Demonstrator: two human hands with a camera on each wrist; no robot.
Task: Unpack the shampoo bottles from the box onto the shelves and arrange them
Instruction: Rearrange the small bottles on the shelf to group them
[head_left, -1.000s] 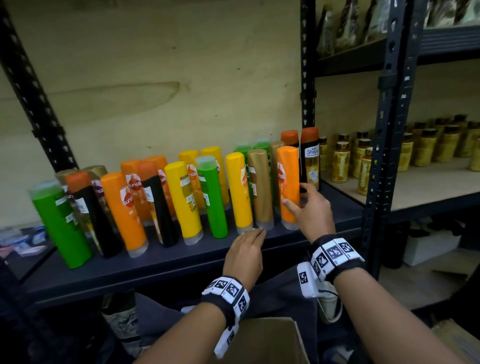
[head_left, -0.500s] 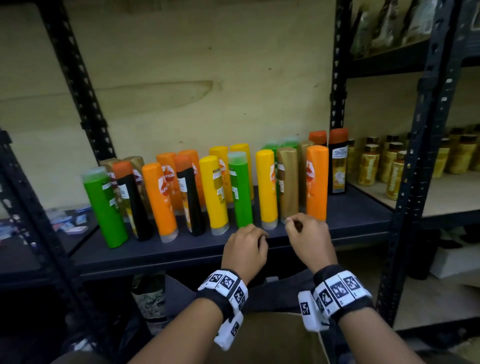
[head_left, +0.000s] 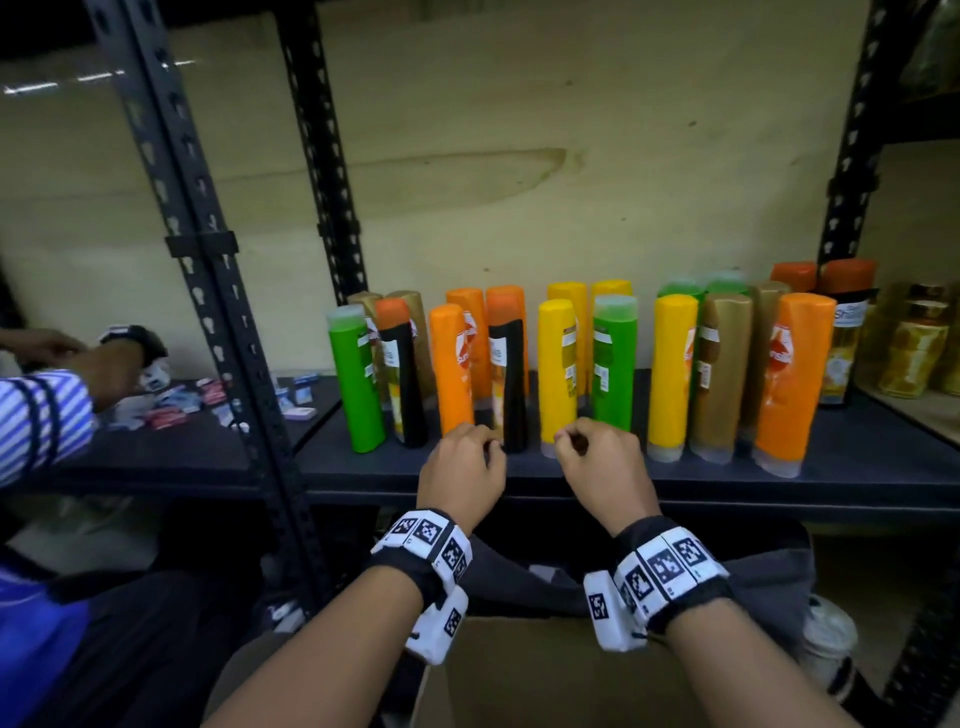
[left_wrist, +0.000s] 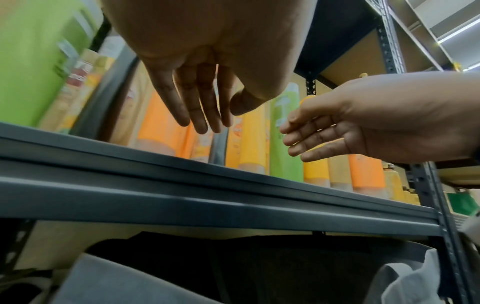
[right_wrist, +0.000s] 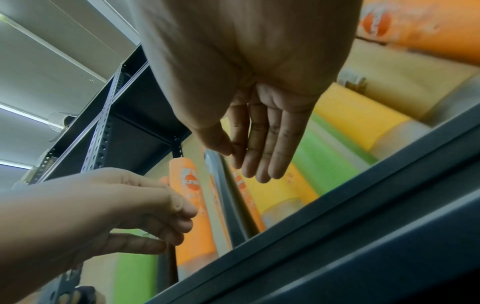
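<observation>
Shampoo bottles (head_left: 558, 376) stand cap-down on the dark shelf (head_left: 857, 462), approx. two rows deep, colours mixed; front row sits near the shelf edge, prob. so fronts face out for display. Readable text: "Sunsilk" logo, partly legible, on the orange bottle (head_left: 789, 379) at right; black-and-orange bottle (head_left: 506, 379) shows a white label, text too small; far-right bottle label starts "Sh", rest unclear. Left hand (head_left: 462, 470) and right hand (head_left: 602, 467) hover side by side just in front of the front row, fingers loosely curled, grasping nothing; wrist views confirm relaxed fingers, no contact w/ bottles; likely between adjustments. Cardboard box (head_left: 545, 675) sits below, near the person; contents not visible. Left bay: small packets (head_left: 171, 410); another person's striped sleeve (head_left: 41, 421).
</observation>
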